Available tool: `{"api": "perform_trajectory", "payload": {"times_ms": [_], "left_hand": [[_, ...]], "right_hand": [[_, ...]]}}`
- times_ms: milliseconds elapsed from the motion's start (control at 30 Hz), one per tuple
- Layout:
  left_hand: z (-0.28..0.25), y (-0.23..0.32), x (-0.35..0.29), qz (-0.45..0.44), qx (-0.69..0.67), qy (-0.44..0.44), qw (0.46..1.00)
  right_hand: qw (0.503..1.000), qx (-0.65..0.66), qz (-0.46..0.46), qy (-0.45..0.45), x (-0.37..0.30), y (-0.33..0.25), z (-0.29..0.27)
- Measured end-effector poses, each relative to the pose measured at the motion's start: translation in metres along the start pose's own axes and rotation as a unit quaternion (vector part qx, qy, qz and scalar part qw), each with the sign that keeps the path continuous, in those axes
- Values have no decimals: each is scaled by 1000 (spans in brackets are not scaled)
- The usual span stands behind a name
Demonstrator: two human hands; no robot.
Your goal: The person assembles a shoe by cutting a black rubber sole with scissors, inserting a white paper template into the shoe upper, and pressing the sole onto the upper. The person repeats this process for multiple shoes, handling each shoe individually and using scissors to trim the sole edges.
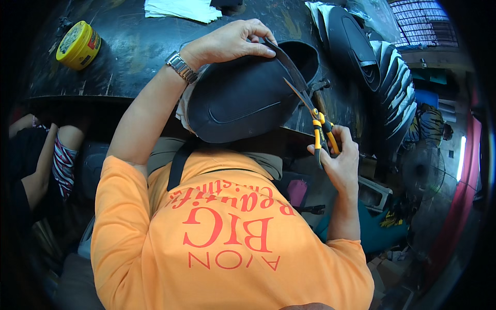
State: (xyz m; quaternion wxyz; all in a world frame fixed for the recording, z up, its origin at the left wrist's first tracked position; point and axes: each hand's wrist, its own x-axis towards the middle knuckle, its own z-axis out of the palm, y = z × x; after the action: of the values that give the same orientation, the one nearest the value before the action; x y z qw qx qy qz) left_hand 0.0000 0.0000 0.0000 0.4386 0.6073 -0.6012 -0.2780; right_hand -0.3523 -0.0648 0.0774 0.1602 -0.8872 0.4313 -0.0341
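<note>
A curved black leather-like piece with an oval outline on its face lies against the table's near edge, in front of my body. At its upper edge my left hand is closed, thumb and fingers pinching a narrow black strip that runs along the rim. My right hand grips a pair of scissors with yellow and black handles. Their blades are parted and point up and left, close to the strip's lower end. Whether they touch the strip I cannot tell.
On the dark table stands a yellow tub at far left. White sheets lie at the back. A hammer-like tool is beside the scissors. Overlapping black pieces line the right side. Another person's leg shows at left.
</note>
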Motion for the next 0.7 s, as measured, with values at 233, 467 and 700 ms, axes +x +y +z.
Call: {"api": "perform_trajectory", "payload": {"times_ms": [233,467,700], "left_hand": [[7,-15,0,3,-169,-13,986],[7,-11,-5,16,-122,8,992],[10,-13,-3,26,-113,9,993]], "right_hand": [[999,28,-22,6,7,2,11],[975,212,-19,-61,25,9,15],[970,228,-1,-87,26,21,16]]}}
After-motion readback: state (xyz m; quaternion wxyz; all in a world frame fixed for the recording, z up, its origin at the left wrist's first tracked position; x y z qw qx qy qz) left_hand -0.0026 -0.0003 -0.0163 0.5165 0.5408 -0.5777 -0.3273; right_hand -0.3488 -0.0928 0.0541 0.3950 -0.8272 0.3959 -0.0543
